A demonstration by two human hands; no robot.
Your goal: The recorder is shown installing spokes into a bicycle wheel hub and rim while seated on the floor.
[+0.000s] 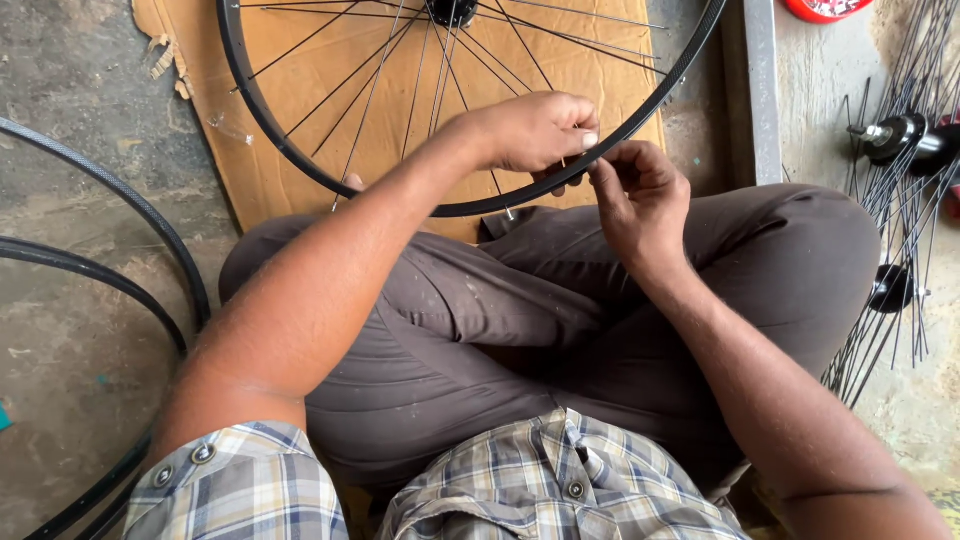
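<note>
A black bicycle wheel rim [300,165] with thin metal spokes [372,95] and a dark hub [452,10] lies on brown cardboard [290,40] in front of my crossed legs. My left hand [540,130] reaches over the near edge of the rim and pinches it from above, fingers closed. My right hand [640,195] is just below the rim, fingertips pinched at the same spot on something too small to make out. The two hands nearly touch.
Black rubber tyres [150,225] curve over the concrete floor at left. At right lie hubs with bundles of loose spokes [900,140]. A grey metal bar [762,90] stands beside the cardboard, and a red object [825,8] sits at the top right.
</note>
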